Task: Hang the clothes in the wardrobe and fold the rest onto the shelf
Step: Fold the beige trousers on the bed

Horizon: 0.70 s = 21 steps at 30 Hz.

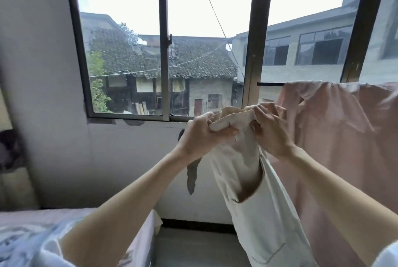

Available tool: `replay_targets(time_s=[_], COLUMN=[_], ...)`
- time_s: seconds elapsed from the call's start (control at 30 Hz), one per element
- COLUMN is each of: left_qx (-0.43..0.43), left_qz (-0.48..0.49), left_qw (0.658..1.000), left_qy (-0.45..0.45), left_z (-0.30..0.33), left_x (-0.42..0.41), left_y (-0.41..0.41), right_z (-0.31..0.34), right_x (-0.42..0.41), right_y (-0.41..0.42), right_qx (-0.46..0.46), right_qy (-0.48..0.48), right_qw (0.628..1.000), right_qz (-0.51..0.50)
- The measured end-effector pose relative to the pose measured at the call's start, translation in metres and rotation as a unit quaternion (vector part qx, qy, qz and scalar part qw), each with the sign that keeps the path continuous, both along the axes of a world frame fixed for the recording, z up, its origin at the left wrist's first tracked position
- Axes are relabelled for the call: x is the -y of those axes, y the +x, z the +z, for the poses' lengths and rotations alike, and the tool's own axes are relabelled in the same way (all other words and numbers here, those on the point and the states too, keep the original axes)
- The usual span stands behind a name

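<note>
Head view, facing the window (pixel 163 51). Left hand (pixel 201 135) and right hand (pixel 270 129), raised just right of frame centre, each grip the bunched top edge of a cream garment (pixel 254 197), fingers curled tightly round the cloth. The garment hangs from the hands toward 5 o'clock, a buttoned opening showing below the grip. At 3 o'clock a pink cloth (pixel 336 137) drapes over a dark rail (pixel 270 83), just behind the right hand. At 8 o'clock lies a bed (pixel 28 223) with patterned bedding. A grey wall (pixel 64 148) runs below the sill.
</note>
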<state>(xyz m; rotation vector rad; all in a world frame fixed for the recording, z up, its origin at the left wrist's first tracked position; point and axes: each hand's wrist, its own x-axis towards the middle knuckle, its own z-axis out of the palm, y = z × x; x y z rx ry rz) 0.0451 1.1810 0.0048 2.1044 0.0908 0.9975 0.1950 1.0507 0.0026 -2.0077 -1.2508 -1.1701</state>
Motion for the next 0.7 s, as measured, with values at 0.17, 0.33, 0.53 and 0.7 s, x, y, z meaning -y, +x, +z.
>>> replay_targets(time_s=[0.17, 0.33, 0.53, 0.7], left_qx=[-0.017, -0.051, -0.077, -0.071], left_qz=[0.088, 0.073, 0.058, 0.124], left_qw=[0.996, 0.996, 0.993, 0.985], left_qy=[0.013, -0.008, -0.064, -0.098], left_z=[-0.032, -0.059, -0.077, -0.086], left_x=[-0.024, -0.033, -0.027, -0.036], left_y=[-0.09, -0.166, -0.225, -0.255], right_z=[-0.028, -0.062, -0.09, -0.102], right_x=[-0.034, -0.059, -0.088, -0.125], right_y=[-0.077, -0.145, -0.197, -0.224], right_qx=[0.001, -0.052, -0.112, -0.078], right_qy=[-0.023, -0.046, -0.076, -0.066], right_qw=[0.999, 0.994, 0.983, 0.984], right_qz=[0.049, 0.087, 0.121, 0.149])
